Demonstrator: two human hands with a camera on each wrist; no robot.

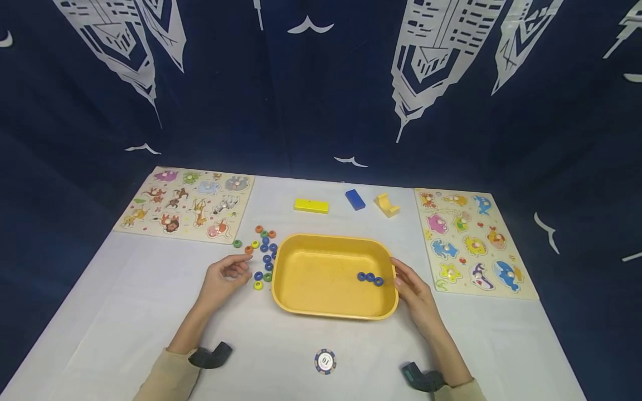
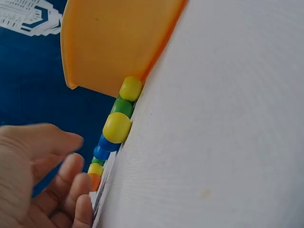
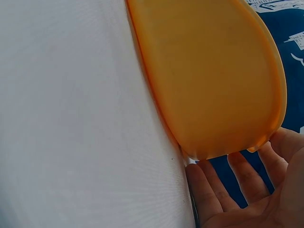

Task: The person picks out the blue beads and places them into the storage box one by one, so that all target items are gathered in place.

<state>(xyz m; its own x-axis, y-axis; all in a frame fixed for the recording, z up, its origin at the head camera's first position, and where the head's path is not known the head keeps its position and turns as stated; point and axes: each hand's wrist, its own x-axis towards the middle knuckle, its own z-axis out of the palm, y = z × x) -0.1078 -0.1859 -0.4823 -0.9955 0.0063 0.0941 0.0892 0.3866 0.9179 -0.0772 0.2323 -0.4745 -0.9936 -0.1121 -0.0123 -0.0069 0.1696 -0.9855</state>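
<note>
A yellow tray point(image 1: 321, 303) lies in the middle of the table, with three blue beads point(image 1: 370, 277) inside toward its right end. My right hand point(image 1: 417, 292) holds that end, thumb and forefinger at the rim, the other fingers along the outer wall in the right wrist view. To the left of the tray lie several loose beads, among them a yellow bead point(image 2: 117, 127), a green bead point(image 1: 237, 243) and an orange bead point(image 1: 248, 250). My left hand point(image 1: 227, 280) hovers beside these beads, fingers loosely bent, with nothing seen in its grasp.
An animal puzzle board point(image 1: 188, 203) lies at the back left, a sea-animal puzzle board point(image 1: 466, 248) at the right. Behind the tray sit a yellow block point(image 1: 311, 206), a blue block point(image 1: 355, 200) and a pale yellow curved block point(image 1: 386, 205). A round chip point(image 1: 325, 361) lies in front.
</note>
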